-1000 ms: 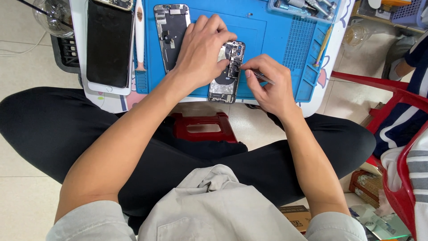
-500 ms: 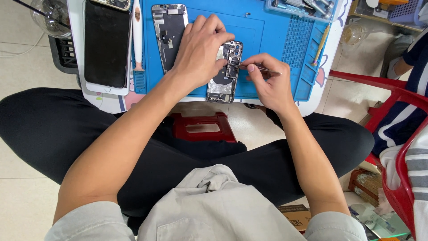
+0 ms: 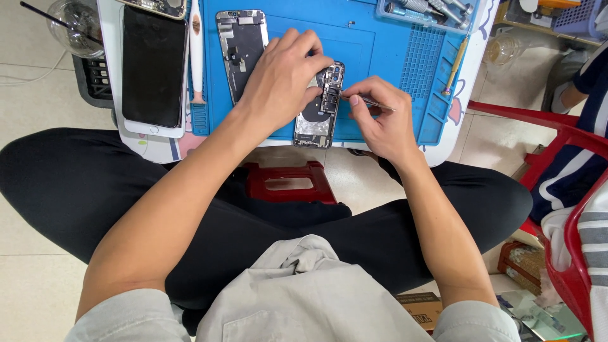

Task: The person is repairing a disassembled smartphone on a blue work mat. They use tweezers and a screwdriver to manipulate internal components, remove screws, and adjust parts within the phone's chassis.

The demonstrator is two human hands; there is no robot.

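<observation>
An opened phone body [image 3: 318, 117] with exposed parts lies on a blue work mat [image 3: 380, 57]. My left hand [image 3: 282, 76] rests over its upper left side and holds it down. My right hand [image 3: 380, 117] sits just right of the phone and pinches thin metal tweezers [image 3: 370, 102], whose tips touch the phone's inner parts near the top. A detached phone screen assembly [image 3: 240, 47] lies left of my left hand.
A black phone on a white case [image 3: 153, 66] and a white tool [image 3: 196, 54] lie at the left. A tray of screwdrivers [image 3: 430, 11] sits at the mat's top right. A red stool [image 3: 288, 182] stands below the table. Another person sits on a red chair [image 3: 570, 190] at the right.
My right hand shifted slightly, bringing the tweezer tips in toward the phone's upper part. My left hand stayed on the phone.
</observation>
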